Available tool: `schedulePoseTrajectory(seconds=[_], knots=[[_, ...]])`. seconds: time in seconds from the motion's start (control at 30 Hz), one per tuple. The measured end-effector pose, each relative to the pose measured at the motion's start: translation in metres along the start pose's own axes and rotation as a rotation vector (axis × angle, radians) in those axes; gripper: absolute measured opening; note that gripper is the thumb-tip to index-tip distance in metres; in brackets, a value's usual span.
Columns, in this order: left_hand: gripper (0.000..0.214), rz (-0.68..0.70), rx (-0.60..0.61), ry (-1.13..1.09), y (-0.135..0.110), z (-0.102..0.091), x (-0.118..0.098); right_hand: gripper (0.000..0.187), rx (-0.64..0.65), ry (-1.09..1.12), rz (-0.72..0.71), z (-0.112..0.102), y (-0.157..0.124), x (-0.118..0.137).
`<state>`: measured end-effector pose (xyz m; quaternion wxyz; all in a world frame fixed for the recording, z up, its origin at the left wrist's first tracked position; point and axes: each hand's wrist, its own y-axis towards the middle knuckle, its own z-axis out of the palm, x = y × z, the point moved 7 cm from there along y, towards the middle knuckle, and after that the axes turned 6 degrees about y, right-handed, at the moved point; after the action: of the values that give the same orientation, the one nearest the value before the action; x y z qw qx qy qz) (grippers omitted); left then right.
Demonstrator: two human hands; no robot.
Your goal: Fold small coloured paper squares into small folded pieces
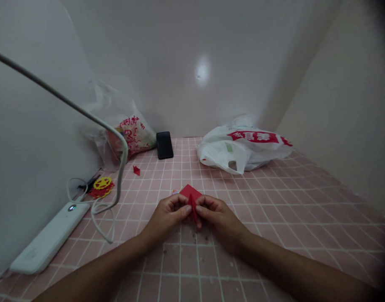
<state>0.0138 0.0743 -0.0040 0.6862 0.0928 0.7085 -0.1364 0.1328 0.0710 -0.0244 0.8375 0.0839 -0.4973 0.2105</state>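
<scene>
My left hand (172, 213) and my right hand (220, 216) each have the folded red paper (190, 191) pinched, one from either side, over the pink gridded tabletop (276, 209). Farther out, a black phone (165, 145) lies left of centre, and a white plastic bag (224, 152) rests to the right.

Black phone (165, 145), white plastic bag (247, 147)
</scene>
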Motion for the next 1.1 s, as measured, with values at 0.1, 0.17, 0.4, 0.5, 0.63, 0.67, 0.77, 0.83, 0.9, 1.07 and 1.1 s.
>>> schedulePoseTrajectory(seconds=[0.1,0.17,0.4,0.5,0.63,0.67,0.77,0.83,0.9,1.07,1.1], knots=[[0.027,-0.01,-0.003,-0.03,0.001,0.0,0.003,0.023,-0.008,0.009,-0.001,0.001,0.0,0.001],[0.03,-0.013,-0.004,-0.056,0.001,0.001,0.005,0.023,-0.015,0.001,-0.005,0.001,0.0,0.001],[0.031,-0.028,0.036,-0.043,0.003,0.003,0.011,0.027,-0.011,-0.007,-0.011,0.0,0.0,-0.002],[0.029,-0.024,0.0,-0.005,0.002,0.001,0.008,0.025,-0.015,-0.044,-0.021,0.0,-0.001,-0.001],[0.025,0.029,-0.104,0.118,0.0,-0.003,0.0,0.029,-0.005,-0.088,-0.023,0.001,-0.001,0.001],[0.023,0.04,-0.114,0.139,-0.001,-0.003,-0.001,0.029,-0.007,-0.094,-0.024,0.001,-0.001,0.001],[0.02,0.039,-0.094,0.135,-0.001,-0.002,0.0,0.027,-0.024,-0.098,-0.021,-0.001,0.0,0.0],[0.021,0.008,-0.066,0.092,-0.001,0.0,0.002,0.026,-0.025,-0.089,-0.012,-0.001,0.0,0.0],[0.022,-0.027,-0.045,0.049,0.0,0.001,0.004,0.026,-0.016,-0.08,-0.008,-0.001,0.0,0.0],[0.023,-0.052,-0.047,-0.007,0.001,-0.001,0.004,0.025,-0.015,-0.031,-0.021,-0.001,0.0,0.001],[0.023,-0.055,-0.046,-0.015,0.001,-0.001,0.005,0.025,-0.022,-0.02,-0.023,-0.002,0.0,0.001]])
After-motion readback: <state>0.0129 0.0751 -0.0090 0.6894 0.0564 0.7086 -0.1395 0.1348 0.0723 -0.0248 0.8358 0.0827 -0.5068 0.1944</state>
